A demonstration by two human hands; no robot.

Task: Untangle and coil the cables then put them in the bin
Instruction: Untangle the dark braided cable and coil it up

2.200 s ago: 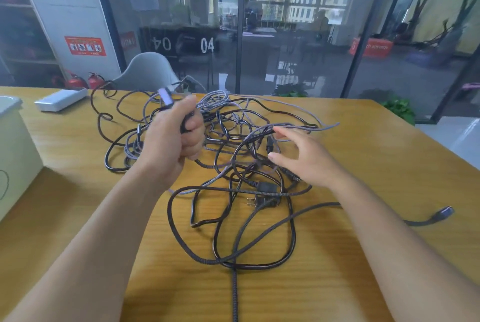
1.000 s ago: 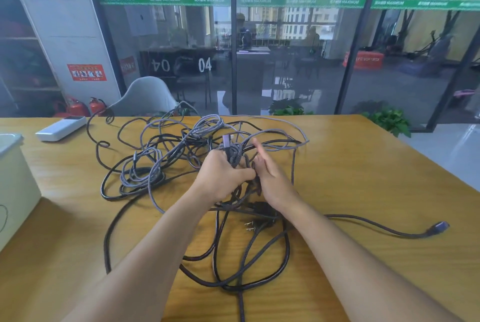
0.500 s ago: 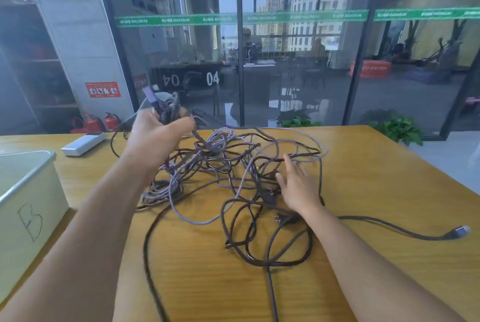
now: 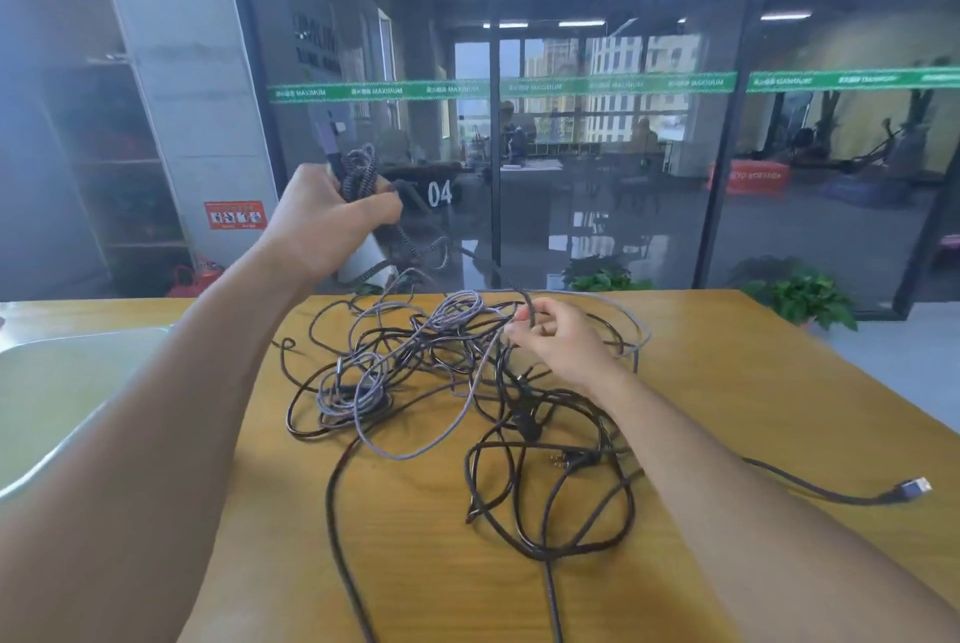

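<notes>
Two hands, one braided cable [image 4: 415, 247] between them.
Left hand [image 4: 332, 221] grips its coiled end high; right hand [image 4: 558, 341] pinches it low, just above the tangle [image 4: 441, 382] on the tabletop [image 4: 727, 382].

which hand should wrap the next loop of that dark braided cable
Right. The right hand already pinches the braided cable just above the tangle, while the left hand grips the raised coil as an anchor.

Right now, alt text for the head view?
A person's left hand holds up a few coiled loops of dark braided cable while the right hand pinches the strand leading down into a tangled cable pile on a wooden table. A pale bin sits at the left edge.
</notes>
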